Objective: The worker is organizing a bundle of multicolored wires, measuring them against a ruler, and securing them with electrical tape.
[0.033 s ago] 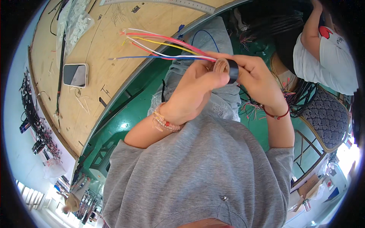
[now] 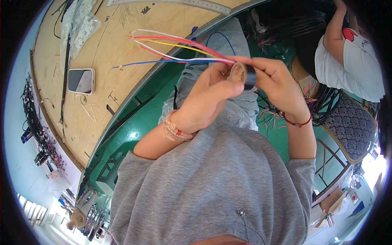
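Note:
My left hand (image 2: 208, 96) is closed, its thumb pressed against a roll of black tape (image 2: 250, 77) with a cardboard core. A bundle of thin wires (image 2: 214, 53) in red, white, yellow and blue passes behind the roll, and its loose ends fan out to the left over the table edge. Bent fingers of my right hand (image 2: 279, 83) close around the bundle just right of the roll. Those fingers partly hide the spot where tape and wires meet.
A wooden table (image 2: 122, 77) on the left bears a phone (image 2: 81, 81), a plastic bag of white pieces (image 2: 85, 28) and a metal ruler (image 2: 183, 4). Dark cables with coloured ends (image 2: 326, 106) lie on a patterned chair (image 2: 351, 126). Another person (image 2: 347, 61) is at the right.
The tape roll has turned slightly and shifted a little left between my hands. The loose wire ends have moved slightly.

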